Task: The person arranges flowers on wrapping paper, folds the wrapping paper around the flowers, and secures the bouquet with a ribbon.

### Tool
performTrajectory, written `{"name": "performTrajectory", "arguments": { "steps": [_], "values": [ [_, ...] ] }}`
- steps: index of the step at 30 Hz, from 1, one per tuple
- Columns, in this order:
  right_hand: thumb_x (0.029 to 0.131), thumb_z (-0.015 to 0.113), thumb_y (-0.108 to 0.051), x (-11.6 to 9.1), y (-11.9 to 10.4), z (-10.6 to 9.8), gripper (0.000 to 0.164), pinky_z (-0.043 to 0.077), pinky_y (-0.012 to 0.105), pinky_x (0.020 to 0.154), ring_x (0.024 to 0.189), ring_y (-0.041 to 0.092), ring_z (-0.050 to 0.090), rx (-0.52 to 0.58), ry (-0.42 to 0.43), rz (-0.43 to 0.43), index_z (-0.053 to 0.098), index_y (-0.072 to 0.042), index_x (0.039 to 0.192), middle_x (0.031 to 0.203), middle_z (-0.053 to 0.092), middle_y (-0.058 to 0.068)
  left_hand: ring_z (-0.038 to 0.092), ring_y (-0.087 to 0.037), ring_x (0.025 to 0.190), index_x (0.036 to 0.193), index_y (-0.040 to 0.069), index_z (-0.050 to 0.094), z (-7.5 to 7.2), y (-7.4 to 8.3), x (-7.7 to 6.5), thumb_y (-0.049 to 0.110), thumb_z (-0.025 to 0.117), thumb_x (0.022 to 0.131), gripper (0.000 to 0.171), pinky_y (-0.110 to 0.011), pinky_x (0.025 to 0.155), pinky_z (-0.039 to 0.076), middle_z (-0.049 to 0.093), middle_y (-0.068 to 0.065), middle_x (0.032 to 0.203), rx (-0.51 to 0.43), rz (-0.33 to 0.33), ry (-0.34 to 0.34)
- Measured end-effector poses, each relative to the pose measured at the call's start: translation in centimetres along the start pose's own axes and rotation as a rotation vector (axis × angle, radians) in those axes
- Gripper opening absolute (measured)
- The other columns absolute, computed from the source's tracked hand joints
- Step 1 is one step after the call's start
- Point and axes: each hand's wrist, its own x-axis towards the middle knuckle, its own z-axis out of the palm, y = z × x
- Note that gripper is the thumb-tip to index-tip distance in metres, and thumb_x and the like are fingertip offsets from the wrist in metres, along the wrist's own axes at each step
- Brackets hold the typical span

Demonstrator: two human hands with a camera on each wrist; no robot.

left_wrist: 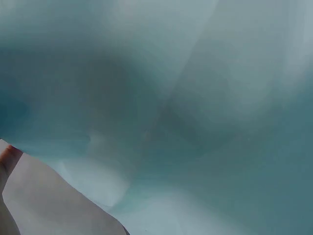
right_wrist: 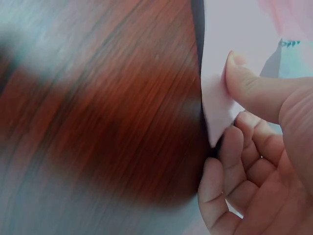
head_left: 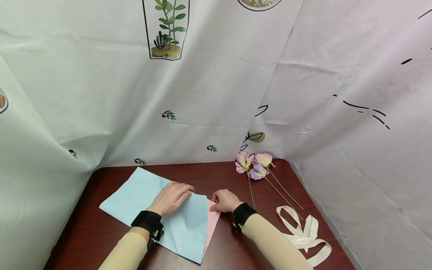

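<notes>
A folded light blue sheet of paper (head_left: 135,193) lies slanted on the dark red table, with a strip of pink paper (head_left: 212,221) showing past its right edge. My left hand (head_left: 173,197) rests on the blue sheet near its upper edge, fingers stretched to the right. Blue paper (left_wrist: 205,127) fills most of the left wrist view, with part of a finger (left_wrist: 10,157) at the left border. My right hand (head_left: 227,201) pinches the pink paper's upper corner. In the right wrist view, its thumb (right_wrist: 254,88) presses on the pale pink face while the fingers curl beneath.
Several artificial flowers with thin stems, one a purple flower (head_left: 258,172), lie at the table's back right. A loosely looped white ribbon (head_left: 312,227) is at the right side. Patterned white cloth (head_left: 216,93) hangs behind the table (head_left: 114,176) and along its sides.
</notes>
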Motion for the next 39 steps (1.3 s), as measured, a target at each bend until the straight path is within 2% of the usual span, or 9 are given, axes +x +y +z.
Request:
{"name": "performTrajectory", "arguments": {
  "steps": [7,13,17,20,25,28,31,36,39],
  "values": [
    [0.092,0.092,-0.021,-1.3,0.5,-0.9,0.033,0.043,0.031,0.06,0.064,0.009,0.051,0.007,0.067,-0.09,0.062,-0.021,0.079,0.068,0.051,-0.011,0.077,-0.02,0.106,0.12,0.015,0.082,-0.2,-0.1,-0.2,0.019,0.066,0.11,0.019,-0.049,0.1,0.058,0.083,0.001,0.113,-0.003,0.016,0.015],
    [0.097,0.087,-0.02,-1.8,1.3,-0.8,0.027,0.042,0.03,0.063,0.065,0.01,0.052,0.012,0.128,-0.047,0.062,-0.019,0.085,0.069,0.052,-0.008,0.077,-0.012,0.088,0.103,0.015,0.087,-0.1,-0.2,-0.3,0.016,0.06,0.112,0.029,-0.039,0.081,0.062,0.082,0.007,0.093,-0.051,-0.018,-0.032],
    [0.101,0.083,-0.019,-2.0,1.7,-0.9,0.026,0.045,0.031,0.065,0.068,0.013,0.054,-0.025,0.176,-0.017,0.06,-0.018,0.091,0.074,0.054,-0.005,0.06,-0.005,0.064,0.07,0.018,0.076,-0.3,-0.1,-0.1,0.023,0.059,0.114,0.048,-0.031,0.063,0.052,0.058,0.016,0.062,-0.116,-0.08,-0.075],
    [0.103,0.081,-0.017,-2.1,2.0,-1.2,0.025,0.046,0.034,0.066,0.07,0.016,0.054,-0.036,0.234,-0.005,0.058,-0.016,0.092,0.077,0.053,-0.003,0.045,0.0,0.061,0.064,0.023,0.069,-0.4,-0.1,0.1,0.022,0.065,0.11,0.046,-0.028,0.061,0.043,0.045,0.022,0.06,-0.142,-0.06,-0.088],
    [0.104,0.079,-0.014,-2.0,2.2,-1.9,0.025,0.046,0.037,0.068,0.072,0.02,0.054,-0.02,0.333,0.031,0.057,-0.015,0.093,0.079,0.053,0.0,0.063,-0.006,0.079,0.1,0.019,0.086,-0.3,-0.1,0.1,0.016,0.074,0.096,0.012,-0.038,0.08,0.054,0.074,0.017,0.086,-0.101,0.026,-0.09],
    [0.104,0.077,-0.013,-2.0,2.2,-2.2,0.023,0.047,0.039,0.07,0.074,0.022,0.055,-0.014,0.377,0.033,0.056,-0.014,0.094,0.082,0.054,0.002,0.073,-0.021,0.109,0.129,0.016,0.081,-0.2,0.0,0.0,0.02,0.074,0.092,0.038,-0.049,0.097,0.056,0.08,0.003,0.117,-0.054,0.013,-0.147],
    [0.104,0.077,-0.012,-2.1,2.3,-2.3,0.023,0.047,0.041,0.069,0.074,0.023,0.055,-0.015,0.423,0.018,0.056,-0.012,0.095,0.084,0.055,0.003,0.067,-0.031,0.134,0.147,0.017,0.073,-0.2,0.1,-0.2,0.026,0.074,0.094,0.053,-0.056,0.109,0.052,0.073,-0.006,0.142,-0.006,-0.028,-0.23],
    [0.101,0.078,-0.01,-2.1,2.6,-2.3,0.024,0.048,0.047,0.067,0.073,0.023,0.056,-0.053,0.501,0.03,0.055,-0.013,0.094,0.084,0.055,0.003,0.062,-0.033,0.133,0.151,0.019,0.071,0.1,0.3,-0.5,0.036,0.082,0.097,0.058,-0.056,0.106,0.048,0.072,-0.006,0.145,0.083,-0.051,-0.315],
    [0.103,0.076,-0.011,-2.1,2.7,-2.5,0.022,0.049,0.048,0.07,0.075,0.026,0.058,-0.047,0.51,0.072,0.055,-0.012,0.096,0.086,0.056,0.004,0.055,-0.039,0.144,0.151,0.018,0.07,0.3,0.3,-1.0,0.039,0.088,0.092,0.065,-0.063,0.113,0.041,0.07,-0.008,0.147,0.114,-0.058,-0.353]
  ]
}}
